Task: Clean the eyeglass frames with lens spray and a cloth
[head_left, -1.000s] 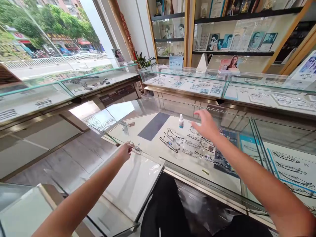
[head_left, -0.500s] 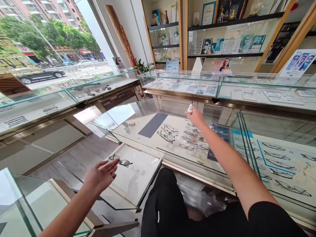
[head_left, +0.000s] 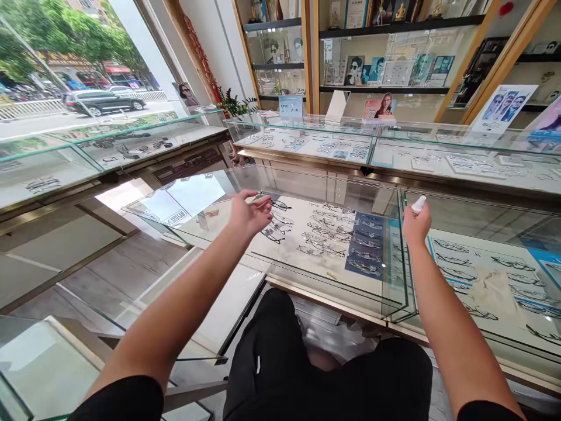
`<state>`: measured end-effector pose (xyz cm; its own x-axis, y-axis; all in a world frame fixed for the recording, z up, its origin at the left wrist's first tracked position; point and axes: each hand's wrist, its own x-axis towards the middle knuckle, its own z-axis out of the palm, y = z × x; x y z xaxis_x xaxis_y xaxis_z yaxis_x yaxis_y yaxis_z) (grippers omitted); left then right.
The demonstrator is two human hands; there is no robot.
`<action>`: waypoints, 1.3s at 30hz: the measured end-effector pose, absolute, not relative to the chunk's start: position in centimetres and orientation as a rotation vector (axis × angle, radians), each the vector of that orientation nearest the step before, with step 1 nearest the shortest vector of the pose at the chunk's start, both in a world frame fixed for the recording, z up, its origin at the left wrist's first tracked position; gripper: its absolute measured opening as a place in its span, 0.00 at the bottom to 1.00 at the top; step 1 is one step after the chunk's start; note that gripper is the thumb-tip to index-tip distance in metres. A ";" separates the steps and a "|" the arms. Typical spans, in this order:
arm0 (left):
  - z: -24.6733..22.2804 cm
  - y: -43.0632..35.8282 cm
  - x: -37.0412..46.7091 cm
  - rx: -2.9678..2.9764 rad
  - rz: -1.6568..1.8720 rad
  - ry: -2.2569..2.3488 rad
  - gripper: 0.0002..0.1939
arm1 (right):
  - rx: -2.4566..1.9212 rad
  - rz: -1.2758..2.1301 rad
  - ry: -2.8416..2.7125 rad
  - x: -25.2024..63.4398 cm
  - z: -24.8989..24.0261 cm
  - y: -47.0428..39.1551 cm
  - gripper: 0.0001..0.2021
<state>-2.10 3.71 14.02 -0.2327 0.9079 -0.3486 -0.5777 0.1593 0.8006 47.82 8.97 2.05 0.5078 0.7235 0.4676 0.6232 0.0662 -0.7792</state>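
My left hand (head_left: 250, 215) is raised over the middle glass display case (head_left: 291, 219), its fingers pinching a pair of dark-framed eyeglasses (head_left: 281, 205). The lens area blends with the eyewear beneath the glass. My right hand (head_left: 416, 225) is closed around a small white bottle (head_left: 419, 204), whose top sticks out above the fist. This hand hovers above the joint between two cases. A pulled-out white drawer board (head_left: 236, 286) lies below my left forearm.
Rows of eyeglasses (head_left: 328, 231) sit under the glass before me. At right, a crumpled beige cloth (head_left: 493, 289) lies among more frames. Another counter (head_left: 307, 143) with stand-up cards runs along the back. My knees (head_left: 280, 339) are close to the case edge.
My left hand has picked the eyeglasses up off the white drawer board and carried them right and forward. My right hand has moved right with the white bottle. The view has shifted rightward.
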 end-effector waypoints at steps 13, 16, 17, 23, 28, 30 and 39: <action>9.5 16.4 8.3 0.191 1.372 1.231 0.15 | -1.591 0.413 -1.356 46.6 1.3 10.0 0.16; 8.9 16.6 8.4 0.167 1.367 1.253 0.15 | -1.596 0.445 -1.383 46.5 1.2 10.0 0.16; 8.8 16.5 8.3 0.160 1.361 1.261 0.15 | -1.603 0.446 -1.388 46.5 1.2 10.1 0.16; 8.8 15.4 7.9 0.176 1.288 1.273 0.16 | -1.641 0.476 -1.396 46.3 1.3 9.8 0.16; 10.0 12.6 5.3 0.375 1.220 1.233 0.16 | -1.647 0.470 -1.384 46.2 1.3 9.5 0.16; 10.4 10.7 2.4 0.783 1.129 1.271 0.16 | -1.644 0.455 -1.373 46.3 1.2 9.6 0.17; 10.6 4.7 -8.4 2.713 -0.408 1.708 0.55 | -1.683 0.433 -1.348 46.5 0.4 10.2 0.17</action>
<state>-8.45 4.74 10.60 0.4105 0.8970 -0.1640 0.8742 -0.4383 -0.2090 46.47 10.19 0.38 0.3418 0.9040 0.2567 0.5856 0.0088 -0.8105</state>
